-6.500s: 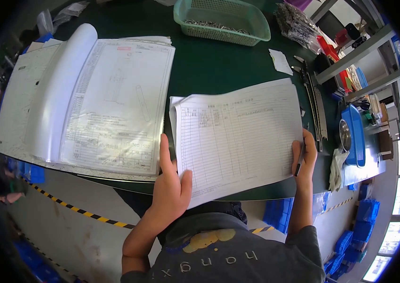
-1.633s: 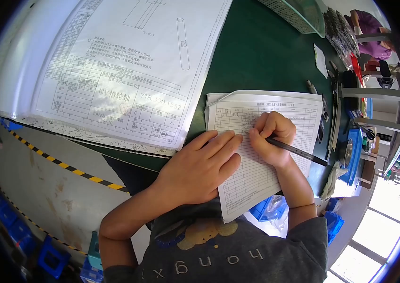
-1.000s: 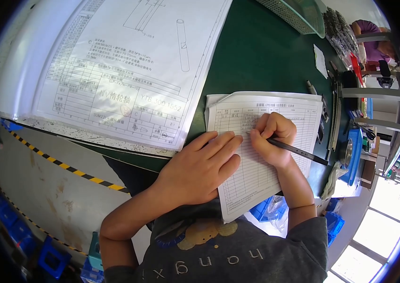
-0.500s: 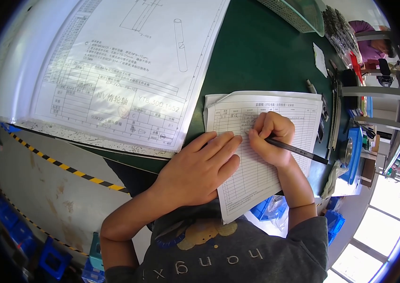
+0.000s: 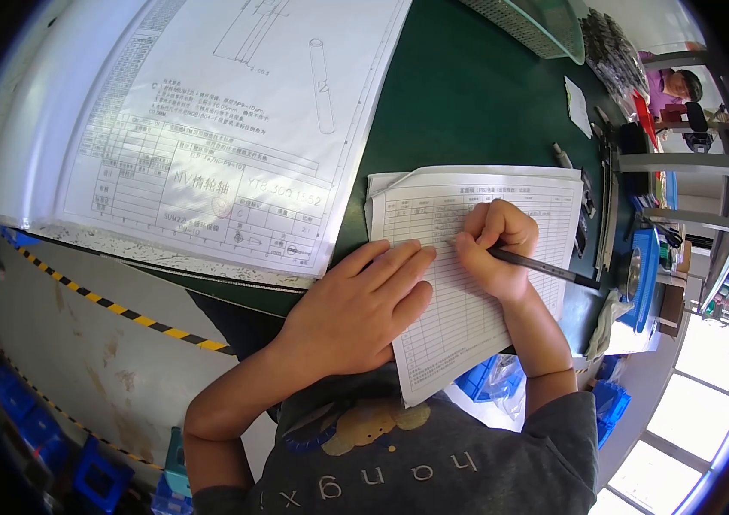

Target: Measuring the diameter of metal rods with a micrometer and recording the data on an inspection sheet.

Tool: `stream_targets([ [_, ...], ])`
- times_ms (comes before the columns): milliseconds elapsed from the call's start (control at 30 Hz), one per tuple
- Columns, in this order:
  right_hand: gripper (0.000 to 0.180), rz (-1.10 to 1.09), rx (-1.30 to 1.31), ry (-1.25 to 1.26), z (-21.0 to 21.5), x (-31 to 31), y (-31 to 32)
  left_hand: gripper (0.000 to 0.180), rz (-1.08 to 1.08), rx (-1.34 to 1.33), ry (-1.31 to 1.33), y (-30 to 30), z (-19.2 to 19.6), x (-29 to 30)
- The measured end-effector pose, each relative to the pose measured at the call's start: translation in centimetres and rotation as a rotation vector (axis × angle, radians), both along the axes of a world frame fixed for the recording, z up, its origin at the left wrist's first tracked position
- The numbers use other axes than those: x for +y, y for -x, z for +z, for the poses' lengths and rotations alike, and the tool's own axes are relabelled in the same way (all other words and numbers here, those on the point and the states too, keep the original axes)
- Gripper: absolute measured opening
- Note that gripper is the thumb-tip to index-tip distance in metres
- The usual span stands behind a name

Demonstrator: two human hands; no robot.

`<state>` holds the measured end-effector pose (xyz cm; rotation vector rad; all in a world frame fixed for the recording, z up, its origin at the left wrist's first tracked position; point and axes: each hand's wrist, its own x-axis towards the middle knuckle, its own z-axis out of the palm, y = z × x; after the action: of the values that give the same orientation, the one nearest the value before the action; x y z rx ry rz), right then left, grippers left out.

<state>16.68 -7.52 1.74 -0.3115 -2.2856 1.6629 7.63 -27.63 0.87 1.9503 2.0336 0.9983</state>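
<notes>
On the dark green tabletop (image 5: 467, 112): a stack of thin white paper forms (image 5: 459, 330), ruled in fine rows and columns, lies slightly askew near the front edge, its top left corner a little curled.
Left hand (image 5: 360, 305): palm down over the forms' left side, fingers slightly spread and laid flat.
Right hand (image 5: 498, 245): fingers bent, pinching a slim, dark, smooth pen (image 5: 553, 270) near its tip; whether the tip touches paper cannot be told.
Drawing (image 5: 236, 129): a large sheet in glossy clear plastic, left of the forms, with a thin cylinder outlined on it; a rolled-back plastic leaf (image 5: 38, 120) bulges beside it.
Far edge: a pale green mesh basket (image 5: 545, 26) and a torn-looking white scrap (image 5: 577, 105).
Right side: a blue plastic tray (image 5: 643, 292) holding a round metal bowl (image 5: 633, 273), beside a crumpled pale cloth (image 5: 607, 324).
Room: grey, stained floor (image 5: 115, 369), yellow-and-black striped tape (image 5: 124, 306), bright windows (image 5: 695, 403), a person in purple (image 5: 658, 93) beyond the metal shelf frame (image 5: 674, 163).
</notes>
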Motion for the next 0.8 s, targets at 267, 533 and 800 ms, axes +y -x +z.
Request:
stream_targets([
  [267, 0.021, -0.087, 0.098, 0.247, 0.4, -0.2, -1.6, 0.033, 0.012, -0.008, -0.032, 0.1, 0.1, 0.1],
  [533, 0.012, -0.17, -0.151, 0.1, 0.9, -0.5, -1.3, 0.033, 0.001, -0.007, 0.035, 0.1, 0.5, 0.0],
  [800, 0.027, -0.03, -0.05, -0.011, 0.3, 0.2, -1.0, 0.038, -0.002, -0.002, 0.079, 0.1, 0.6, 0.2],
])
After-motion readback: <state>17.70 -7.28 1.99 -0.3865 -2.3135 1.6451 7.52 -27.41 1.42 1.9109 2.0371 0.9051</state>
